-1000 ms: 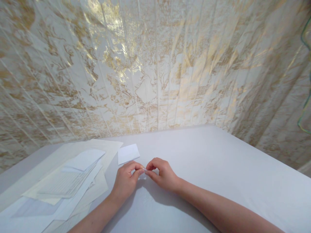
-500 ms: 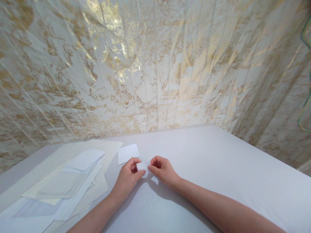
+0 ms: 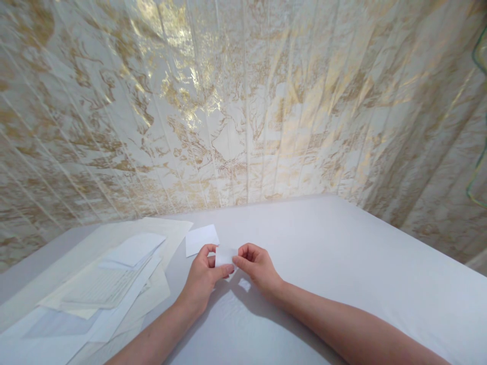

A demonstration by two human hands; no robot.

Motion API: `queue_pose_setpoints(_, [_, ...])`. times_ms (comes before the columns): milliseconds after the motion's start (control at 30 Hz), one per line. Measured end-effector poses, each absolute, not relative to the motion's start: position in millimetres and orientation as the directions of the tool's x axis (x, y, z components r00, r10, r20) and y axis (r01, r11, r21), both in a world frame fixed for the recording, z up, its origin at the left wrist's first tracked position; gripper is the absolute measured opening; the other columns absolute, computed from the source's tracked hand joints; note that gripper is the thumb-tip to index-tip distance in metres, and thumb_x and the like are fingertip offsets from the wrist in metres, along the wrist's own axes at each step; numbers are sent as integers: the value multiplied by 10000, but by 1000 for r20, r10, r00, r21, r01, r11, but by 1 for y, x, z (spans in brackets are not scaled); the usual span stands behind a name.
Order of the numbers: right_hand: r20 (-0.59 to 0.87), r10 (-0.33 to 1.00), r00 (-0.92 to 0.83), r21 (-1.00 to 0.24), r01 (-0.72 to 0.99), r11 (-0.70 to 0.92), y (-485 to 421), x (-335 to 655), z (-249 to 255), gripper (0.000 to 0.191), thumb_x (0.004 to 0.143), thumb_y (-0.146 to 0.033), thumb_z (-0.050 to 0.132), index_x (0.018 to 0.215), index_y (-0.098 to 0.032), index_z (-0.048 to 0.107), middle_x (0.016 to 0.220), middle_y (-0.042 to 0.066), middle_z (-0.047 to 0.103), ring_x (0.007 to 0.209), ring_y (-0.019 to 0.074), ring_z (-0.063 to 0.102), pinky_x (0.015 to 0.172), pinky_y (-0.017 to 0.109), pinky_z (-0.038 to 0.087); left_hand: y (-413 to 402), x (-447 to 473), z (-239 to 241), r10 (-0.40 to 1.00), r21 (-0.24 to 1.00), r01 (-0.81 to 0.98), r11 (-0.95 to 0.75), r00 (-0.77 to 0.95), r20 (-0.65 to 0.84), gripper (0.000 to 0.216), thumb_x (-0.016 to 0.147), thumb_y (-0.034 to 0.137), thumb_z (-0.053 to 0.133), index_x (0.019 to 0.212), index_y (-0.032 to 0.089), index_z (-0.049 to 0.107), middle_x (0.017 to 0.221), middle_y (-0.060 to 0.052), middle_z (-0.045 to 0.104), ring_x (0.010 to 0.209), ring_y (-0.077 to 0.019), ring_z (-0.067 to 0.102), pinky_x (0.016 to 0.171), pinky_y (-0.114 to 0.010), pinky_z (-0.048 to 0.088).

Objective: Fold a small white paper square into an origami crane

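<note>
A small white piece of paper (image 3: 225, 255) is held just above the table between my two hands. My left hand (image 3: 205, 274) is closed on its left side, the thumb lying across the lower front. At the paper's right edge, my right hand (image 3: 255, 261) pinches it between thumb and forefinger. The fingers behind the paper are partly hidden. Beyond my left hand, a larger white sheet or card (image 3: 201, 239) lies flat on the table, apart from both hands.
To the left spreads an overlapping pile of white and cream papers (image 3: 155, 289), one sheet bearing lines of text. A white surface covers the table (image 3: 342, 263). Behind it hangs a gold-patterned curtain (image 3: 228, 126), and a thin green cord (image 3: 474, 175) dangles at far right.
The small paper now shows more of its face, spread flat between my hands. My left thumb has shifted slightly right, and my right fingers now overlap the paper's edge.
</note>
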State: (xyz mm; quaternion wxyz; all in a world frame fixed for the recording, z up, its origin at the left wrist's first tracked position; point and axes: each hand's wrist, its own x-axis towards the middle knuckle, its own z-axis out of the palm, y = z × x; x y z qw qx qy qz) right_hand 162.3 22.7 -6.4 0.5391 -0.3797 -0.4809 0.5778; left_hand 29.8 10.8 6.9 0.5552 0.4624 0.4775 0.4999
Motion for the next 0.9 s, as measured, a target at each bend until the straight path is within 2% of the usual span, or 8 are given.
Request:
queue_pose_setpoints(200, [69, 993, -98, -947, -319, 34, 27, 165, -10, 258, 556, -295, 713, 581, -155, 498, 491, -64, 485, 439, 49, 381, 463, 204, 267, 12, 28, 7, 992, 979, -167, 120, 49, -113, 360, 563, 212, 669, 817, 188, 416, 598, 14, 657, 573, -143, 626, 629, -268, 475])
queue_pose_setpoints(467, [69, 991, -115, -958, -284, 34, 29, 170, -12, 256, 559, -299, 715, 592, -151, 509, 499, -58, 497, 439, 50, 402, 456, 197, 284, 13, 25, 6, 981, 977, -155, 147, 150, -124, 303, 590, 196, 646, 848, 159, 492, 678, -30, 681, 654, -144, 634, 680, -262, 468])
queue_pose_setpoints(567, [77, 987, -139, -971, -237, 42, 28, 169, -12, 244, 573, -288, 707, 594, -152, 506, 497, -58, 495, 431, 51, 403, 446, 199, 287, 12, 25, 6, 977, 981, -141, 134, 183, -107, 295, 570, 153, 658, 827, 155, 512, 658, -2, 661, 612, -116, 604, 626, -222, 439])
queue_pose_setpoints(733, [122, 981, -149, -977, -191, 93, 23, 165, -12, 212, 590, -247, 690, 571, -149, 502, 484, -68, 463, 432, 43, 377, 445, 197, 273, 10, 27, 7, 986, 991, -50, 124, 122, -118, 330, 555, 164, 674, 817, 178, 473, 533, 72, 560, 458, -73, 495, 453, -171, 331])
queue_pose_setpoints(900, [113, 981, -155, -975, -208, 80, 21, 164, -11, 207, 594, -247, 679, 578, -153, 495, 497, -59, 484, 454, 60, 423, 469, 209, 307, 8, 29, 10, 987, 991, -38, 131, 100, -126, 463, 542, 173, 679, 911, 197, 401, 518, 66, 587, 487, -96, 529, 499, -187, 390])
